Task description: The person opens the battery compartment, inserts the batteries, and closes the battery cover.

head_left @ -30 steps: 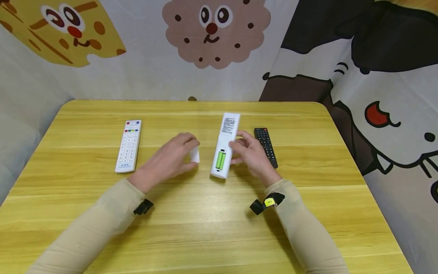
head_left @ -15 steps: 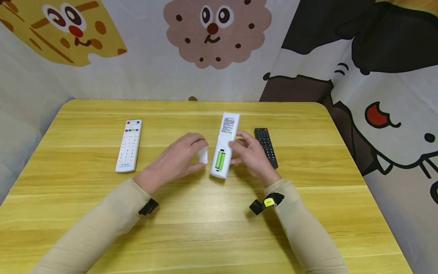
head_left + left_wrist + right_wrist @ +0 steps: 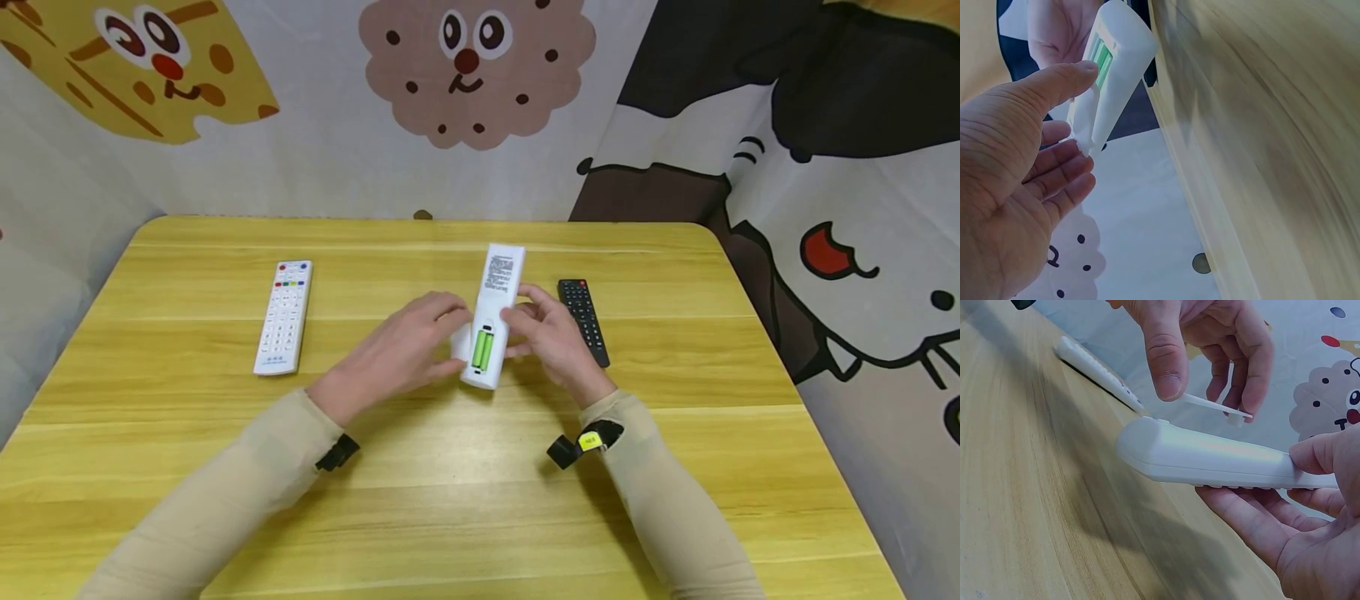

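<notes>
My right hand (image 3: pixel 547 337) grips a white remote control (image 3: pixel 501 283) back side up, thumb on its back edge and fingers under the button side. Two green batteries (image 3: pixel 483 351) lie in its uncovered compartment. Between the thumb and fingers of my left hand (image 3: pixel 408 346) is a thin white battery cover (image 3: pixel 1216 407), pinched by its ends. In the right wrist view the cover hovers close over the remote's compartment end. From the left wrist view, the cover (image 3: pixel 1085 115) stands beside the remote's long edge, with the batteries showing past my thumb.
A second white remote (image 3: pixel 282 318) lies button side up on the left of the wooden table (image 3: pixel 450 500). Just right of my right hand lies a black remote (image 3: pixel 583 321). A cartoon-printed cloth (image 3: pixel 315 167) hangs behind the table's far edge.
My left hand has moved right with the battery cover, from a gap away to the white remote's left edge. The right hand and its remote have stayed nearly still.
</notes>
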{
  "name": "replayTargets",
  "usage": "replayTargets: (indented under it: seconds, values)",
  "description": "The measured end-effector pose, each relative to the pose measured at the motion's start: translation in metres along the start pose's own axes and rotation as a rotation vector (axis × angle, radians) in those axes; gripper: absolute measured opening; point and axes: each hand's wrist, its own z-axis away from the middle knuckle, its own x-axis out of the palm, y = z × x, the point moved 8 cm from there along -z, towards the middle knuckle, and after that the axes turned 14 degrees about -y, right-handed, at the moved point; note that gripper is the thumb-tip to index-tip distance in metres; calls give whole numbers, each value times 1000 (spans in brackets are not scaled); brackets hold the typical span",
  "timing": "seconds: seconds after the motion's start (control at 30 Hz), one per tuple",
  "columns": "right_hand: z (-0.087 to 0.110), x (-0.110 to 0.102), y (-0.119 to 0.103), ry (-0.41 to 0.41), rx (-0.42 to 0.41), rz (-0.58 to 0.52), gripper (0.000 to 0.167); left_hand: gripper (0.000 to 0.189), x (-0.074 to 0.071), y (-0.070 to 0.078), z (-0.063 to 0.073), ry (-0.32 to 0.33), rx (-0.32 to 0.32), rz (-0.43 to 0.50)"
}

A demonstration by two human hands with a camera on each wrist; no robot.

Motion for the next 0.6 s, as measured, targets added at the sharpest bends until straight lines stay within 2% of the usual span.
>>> replayTargets:
  seconds: [0.6]
  values:
    - [0, 1, 1, -12, -11, -3, 44, 60, 3, 10, -8, -18, 29, -32]
